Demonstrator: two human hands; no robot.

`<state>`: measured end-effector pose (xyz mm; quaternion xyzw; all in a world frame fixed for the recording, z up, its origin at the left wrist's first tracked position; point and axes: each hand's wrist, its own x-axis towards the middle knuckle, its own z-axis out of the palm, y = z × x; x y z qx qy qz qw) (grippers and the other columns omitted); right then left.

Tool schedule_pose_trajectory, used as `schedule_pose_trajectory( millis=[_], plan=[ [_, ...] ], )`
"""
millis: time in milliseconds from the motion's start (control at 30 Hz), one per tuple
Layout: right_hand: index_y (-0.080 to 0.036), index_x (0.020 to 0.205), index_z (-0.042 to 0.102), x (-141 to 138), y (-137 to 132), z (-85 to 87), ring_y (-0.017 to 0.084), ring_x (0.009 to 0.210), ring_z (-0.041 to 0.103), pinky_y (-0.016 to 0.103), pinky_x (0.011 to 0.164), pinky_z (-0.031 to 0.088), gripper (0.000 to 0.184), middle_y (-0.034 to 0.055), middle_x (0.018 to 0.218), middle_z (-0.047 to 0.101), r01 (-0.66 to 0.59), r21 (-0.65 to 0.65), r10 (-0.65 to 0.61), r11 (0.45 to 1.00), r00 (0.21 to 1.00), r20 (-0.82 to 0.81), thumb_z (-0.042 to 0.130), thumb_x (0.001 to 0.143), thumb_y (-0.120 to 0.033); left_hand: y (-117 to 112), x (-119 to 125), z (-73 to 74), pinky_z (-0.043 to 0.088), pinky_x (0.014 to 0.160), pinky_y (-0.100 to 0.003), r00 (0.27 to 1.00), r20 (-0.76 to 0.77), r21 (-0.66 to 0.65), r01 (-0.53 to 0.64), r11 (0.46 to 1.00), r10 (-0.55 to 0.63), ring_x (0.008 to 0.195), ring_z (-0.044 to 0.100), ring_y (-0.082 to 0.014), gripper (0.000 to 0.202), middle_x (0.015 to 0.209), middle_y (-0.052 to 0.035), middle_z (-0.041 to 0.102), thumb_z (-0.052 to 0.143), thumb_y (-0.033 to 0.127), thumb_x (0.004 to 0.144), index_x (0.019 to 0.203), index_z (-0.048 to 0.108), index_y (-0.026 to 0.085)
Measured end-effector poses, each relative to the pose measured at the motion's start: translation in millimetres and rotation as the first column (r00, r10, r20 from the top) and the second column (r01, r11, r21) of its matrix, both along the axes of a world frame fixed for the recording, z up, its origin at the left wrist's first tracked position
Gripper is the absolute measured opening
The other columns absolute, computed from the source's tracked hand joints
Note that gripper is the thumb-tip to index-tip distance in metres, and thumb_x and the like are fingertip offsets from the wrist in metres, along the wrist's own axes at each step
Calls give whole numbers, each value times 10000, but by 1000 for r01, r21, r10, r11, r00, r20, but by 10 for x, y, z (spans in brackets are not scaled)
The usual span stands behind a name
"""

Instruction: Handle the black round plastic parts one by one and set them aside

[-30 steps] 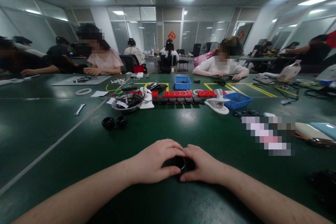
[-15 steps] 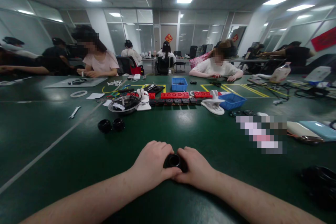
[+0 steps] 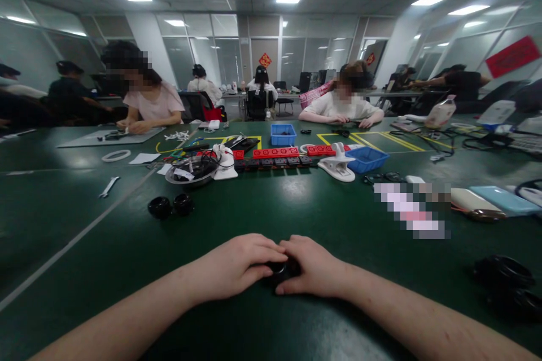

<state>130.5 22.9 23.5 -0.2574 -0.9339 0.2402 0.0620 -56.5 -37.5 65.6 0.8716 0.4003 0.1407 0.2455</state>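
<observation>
A glossy black hollow round part [image 3: 278, 271] stands on the green table in front of me, mostly covered by my fingers. My right hand [image 3: 315, 265] curls round its right side, thumb at the near edge. From the left, my left hand [image 3: 239, 265] grips it, with fingers laid over the far top and the thumb at its near left rim. Two similar black round parts, one [image 3: 160, 207] beside another [image 3: 183, 203], sit farther off to the left. Near the right edge lie two larger black ring-shaped parts, one [image 3: 503, 272] behind the other [image 3: 514, 303].
Across the middle run red power strips [image 3: 276, 152], a bowl of cables [image 3: 190, 175], a white clamp stand [image 3: 337, 166] and a blue bin [image 3: 367, 159]. A wrench [image 3: 110, 186] lies left. Two co-workers sit opposite, at left [image 3: 150, 101] and right [image 3: 345, 104].
My left hand has loosened slightly, its fingers straighter and its thumb drawn back to the left. My right thumb now shows along the part's near side. The view has swung slightly right.
</observation>
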Motion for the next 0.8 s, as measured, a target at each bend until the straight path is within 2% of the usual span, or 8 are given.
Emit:
schedule_pose_trajectory(
  millis=[100,167,267,367,467,567,700,800],
  plan=[
    [-166,840,569,-16,-26,-57,160,692,490,254,586,334,449,20,751,559,62,32,-62,998,998,-3,682,583,-515,-23,52,-31,400,870,-303,996,-23,22,-82,996,82,984,524,-169,342,1064,-15,579,564,123,796,1109,550,258],
    [-165,824,561,-32,-52,-105,163,684,490,260,583,332,474,23,734,552,126,63,-125,990,992,-11,667,573,-553,-54,114,-63,426,804,-309,981,-59,47,-180,983,183,908,533,-176,315,968,-14,570,592,154,778,1075,564,254],
    [-163,799,551,-57,-87,-163,170,678,494,271,586,336,468,28,719,548,200,133,-200,971,980,-13,657,570,-557,-100,229,-128,437,729,-341,924,-110,125,-352,928,366,822,524,-198,254,873,-20,536,632,234,748,996,578,217],
    [-162,773,537,-68,-98,-184,167,655,492,271,570,337,434,24,697,545,195,193,-200,961,980,7,654,578,-531,-121,304,-183,428,719,-386,880,-140,246,-412,877,453,786,510,-221,212,826,-31,536,641,321,732,863,572,169],
    [-156,787,538,-55,-87,-170,171,654,493,275,569,343,460,30,702,554,167,205,-170,965,985,0,640,584,-556,-112,281,-188,416,774,-419,898,-111,279,-383,880,426,843,508,-237,265,884,-44,556,638,376,727,874,561,169],
    [-148,825,554,-17,-57,-121,175,666,500,276,574,351,496,43,742,575,125,143,-124,982,992,-17,645,581,-570,-85,185,-124,369,898,-439,941,-40,234,-318,919,336,1040,456,-255,369,1125,-72,515,604,348,762,1085,516,192],
    [-181,990,565,45,19,-34,174,738,512,273,642,366,531,36,843,596,-34,40,36,999,998,-55,693,584,-498,-54,79,15,342,965,-373,995,1,116,-101,988,101,1130,423,-202,379,1227,-29,482,507,167,815,1180,481,267],
    [-197,983,582,69,86,4,153,727,503,260,661,359,450,12,801,588,-165,1,165,986,985,-46,691,623,-445,-52,55,73,354,959,-332,1000,-5,34,14,999,-14,1110,456,-173,411,1213,-8,513,481,89,814,1172,503,290]
  ],
)
